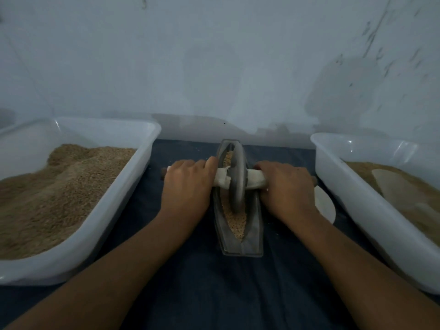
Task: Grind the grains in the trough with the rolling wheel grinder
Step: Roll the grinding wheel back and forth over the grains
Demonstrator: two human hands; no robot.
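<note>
Head view, left hand [187,184] and right hand [284,186] gripping the handle [256,178] either side of the wheel [237,177] — wheel upright in the trough [238,244], grains [235,222] beneath, white tub [100,210] left of the trough.

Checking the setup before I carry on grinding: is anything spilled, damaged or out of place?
Mostly tidy. The white wrap on the handle looks torn and ragged beside the wheel. A few pale specks lie on the dark cloth near the trough. The grains sit inside it.

Wheel [237,177] and trough [256,225]: dull grey metal. Tubs [133,186]: glossy white plastic. Cloth [214,282]: matt dark blue fabric.
</note>
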